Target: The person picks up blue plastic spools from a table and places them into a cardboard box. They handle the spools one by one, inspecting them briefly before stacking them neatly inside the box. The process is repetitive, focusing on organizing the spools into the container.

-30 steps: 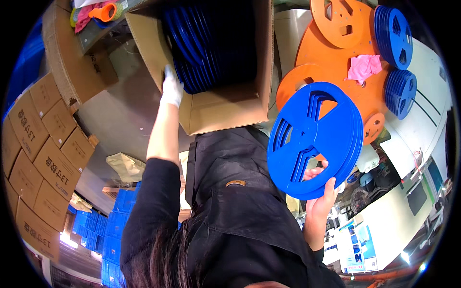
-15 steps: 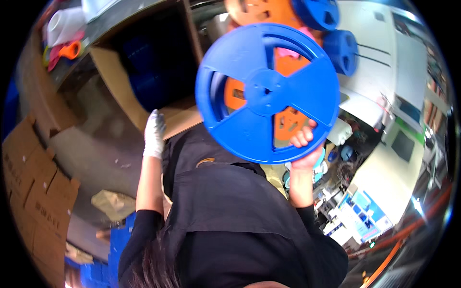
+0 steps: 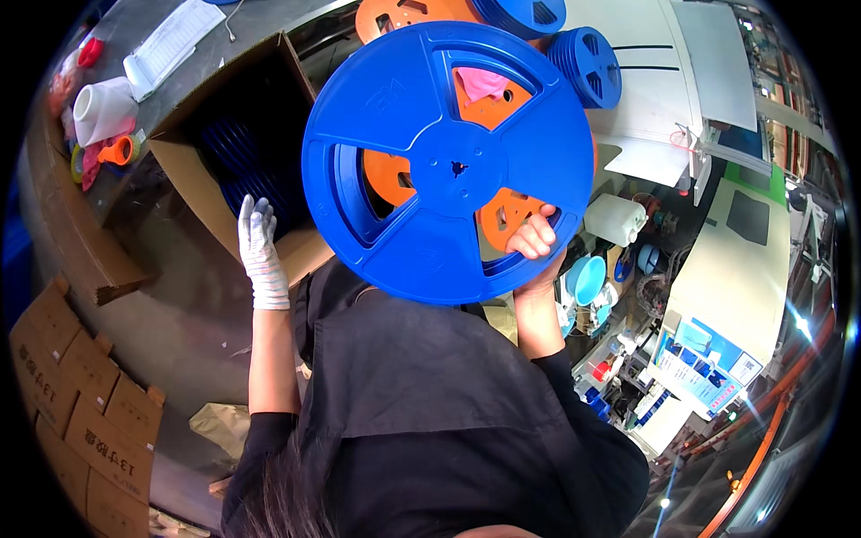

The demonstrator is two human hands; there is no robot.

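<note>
Head view: a large blue reel (image 3: 448, 184) is held up in front of the body, its centre just past the middle of the picture towards 12 o'clock. It is gripped by the right hand (image 3: 533, 237), the nearer of the two, whose bare fingers are curled through the window at the reel's 5 o'clock and closed over the rim; the thumb is hidden. From those fingers the hub lies towards 10 o'clock. No long axis is offered by so round a thing: its flat face is turned to the camera, so the axle line seems to be pointed roughly at the wearer's head.

The left hand (image 3: 260, 255), in a pale striped glove, is left unfilled, fingers extended and slightly parted, with the reel near it towards 2 o'clock, apart from it. Behind that hand, at the reel's 9 o'clock, a cardboard box (image 3: 188, 179) is seen with dark blue reels (image 3: 231, 143) inside; whether the box is touched by the glove cannot be told.

The held reel is smooth and bright blue, pierced by three wedge-shaped windows and a small notched hub hole; further blue layers are shown behind the front face, their count unclear
</note>
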